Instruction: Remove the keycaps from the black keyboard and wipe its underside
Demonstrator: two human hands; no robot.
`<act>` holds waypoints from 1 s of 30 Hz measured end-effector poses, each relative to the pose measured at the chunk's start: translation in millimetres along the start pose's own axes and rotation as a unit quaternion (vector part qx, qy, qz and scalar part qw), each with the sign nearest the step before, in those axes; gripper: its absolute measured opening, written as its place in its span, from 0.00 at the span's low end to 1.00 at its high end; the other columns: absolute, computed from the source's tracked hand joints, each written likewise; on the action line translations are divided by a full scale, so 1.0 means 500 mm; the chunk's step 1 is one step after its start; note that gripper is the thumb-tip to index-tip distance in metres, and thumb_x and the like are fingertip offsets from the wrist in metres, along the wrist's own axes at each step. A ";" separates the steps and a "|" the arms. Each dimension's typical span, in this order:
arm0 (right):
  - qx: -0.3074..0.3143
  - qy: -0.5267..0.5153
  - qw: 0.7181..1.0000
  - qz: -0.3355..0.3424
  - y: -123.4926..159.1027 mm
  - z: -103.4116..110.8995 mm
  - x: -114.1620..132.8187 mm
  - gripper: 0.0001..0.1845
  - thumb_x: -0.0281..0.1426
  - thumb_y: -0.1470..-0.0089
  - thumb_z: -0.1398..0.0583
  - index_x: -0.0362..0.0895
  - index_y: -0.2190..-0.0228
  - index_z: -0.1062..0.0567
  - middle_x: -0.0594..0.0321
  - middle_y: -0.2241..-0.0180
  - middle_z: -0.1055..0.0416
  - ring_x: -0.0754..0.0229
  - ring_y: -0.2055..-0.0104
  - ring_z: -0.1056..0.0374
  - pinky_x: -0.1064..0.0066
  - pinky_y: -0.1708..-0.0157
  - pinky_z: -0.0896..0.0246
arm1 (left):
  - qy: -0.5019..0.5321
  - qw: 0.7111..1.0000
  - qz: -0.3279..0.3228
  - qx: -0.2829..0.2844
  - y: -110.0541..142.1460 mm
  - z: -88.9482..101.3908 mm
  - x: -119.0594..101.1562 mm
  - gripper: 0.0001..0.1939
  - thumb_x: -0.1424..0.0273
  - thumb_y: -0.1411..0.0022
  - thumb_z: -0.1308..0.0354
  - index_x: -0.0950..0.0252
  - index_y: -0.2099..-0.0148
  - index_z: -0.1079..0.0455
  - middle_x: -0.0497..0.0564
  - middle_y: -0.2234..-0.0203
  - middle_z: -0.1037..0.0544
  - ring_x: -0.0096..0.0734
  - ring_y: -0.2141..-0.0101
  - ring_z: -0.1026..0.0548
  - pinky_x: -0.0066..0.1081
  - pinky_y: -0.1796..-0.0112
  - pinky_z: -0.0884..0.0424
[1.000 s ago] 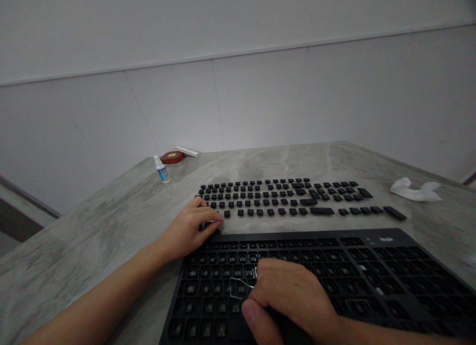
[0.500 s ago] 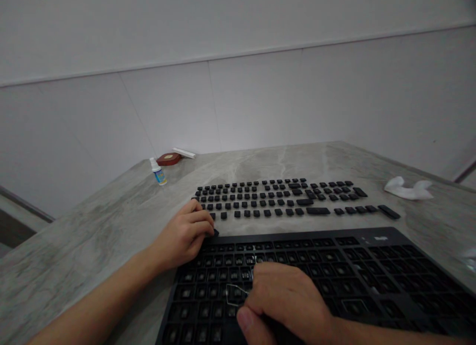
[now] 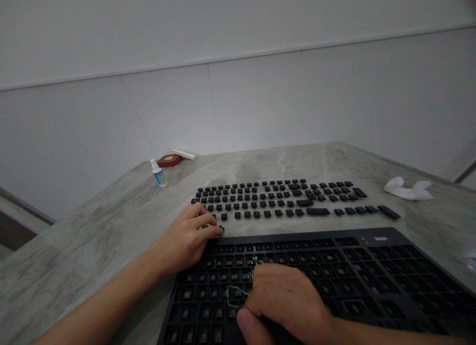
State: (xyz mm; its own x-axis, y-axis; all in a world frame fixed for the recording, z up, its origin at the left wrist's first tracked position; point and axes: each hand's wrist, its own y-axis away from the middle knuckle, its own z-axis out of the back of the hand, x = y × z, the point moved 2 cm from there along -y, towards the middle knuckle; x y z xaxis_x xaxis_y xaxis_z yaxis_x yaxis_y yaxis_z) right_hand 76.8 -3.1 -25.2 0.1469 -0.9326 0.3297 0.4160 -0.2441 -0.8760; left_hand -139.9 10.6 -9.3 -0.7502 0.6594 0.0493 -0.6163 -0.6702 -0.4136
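A black keyboard [image 3: 372, 275] with its keycaps taken off lies at the near edge of the grey table. Beyond it, several loose black keycaps [image 3: 282, 199] are laid out in rows. My left hand [image 3: 186, 238] rests at the keyboard's top-left corner, fingers curled, pinching a small black keycap [image 3: 220, 228] at its fingertips. My right hand [image 3: 288, 303] lies on the keyboard's lower left, closed around a thin wire keycap puller [image 3: 235, 296] whose loop sticks out to the left.
A small white dropper bottle [image 3: 158, 173] stands at the far left, with a red-brown round tin [image 3: 169, 160] and a white stick [image 3: 185, 154] behind it. A crumpled white cloth [image 3: 408, 190] lies at the right. A white wall runs behind the marble table [image 3: 111, 221].
My left hand has shifted slightly outward from the keyboard corner with the keycap at its fingertips. My right hand with the wire puller has barely moved.
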 end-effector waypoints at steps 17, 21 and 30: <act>-0.015 -0.001 1.000 -0.005 0.001 0.000 0.002 0.14 0.20 0.47 0.48 0.46 0.80 0.39 0.72 0.84 0.41 0.68 0.82 0.48 0.71 0.81 0.51 | -0.011 1.000 0.001 0.018 -0.002 -0.003 -0.003 0.16 0.82 0.34 0.53 0.67 0.52 0.26 0.56 0.58 0.23 0.44 0.60 0.34 0.45 0.60 0.28; -0.009 -0.002 1.000 -0.001 0.001 0.000 0.001 0.13 0.21 0.47 0.48 0.46 0.80 0.38 0.72 0.84 0.41 0.67 0.83 0.48 0.71 0.81 0.51 | -0.001 0.999 0.009 0.030 -0.002 -0.002 -0.003 0.16 0.82 0.34 0.53 0.67 0.53 0.27 0.56 0.58 0.22 0.43 0.60 0.33 0.45 0.60 0.28; 0.003 0.010 1.000 -0.003 0.001 0.001 0.000 0.14 0.21 0.46 0.47 0.46 0.80 0.39 0.72 0.85 0.42 0.67 0.83 0.48 0.71 0.81 0.51 | 0.000 0.999 0.018 0.032 0.003 -0.004 0.000 0.16 0.82 0.34 0.54 0.67 0.53 0.27 0.56 0.58 0.23 0.43 0.60 0.33 0.46 0.58 0.29</act>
State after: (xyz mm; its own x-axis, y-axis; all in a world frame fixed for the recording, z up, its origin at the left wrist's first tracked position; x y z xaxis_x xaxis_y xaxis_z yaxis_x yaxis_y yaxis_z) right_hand 77.3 -3.2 -25.3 0.1270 -0.9362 0.3277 0.4213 -0.2482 -0.8723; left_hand -140.3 10.3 -11.6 -0.7723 0.6343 0.0346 -0.6025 -0.7142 -0.3563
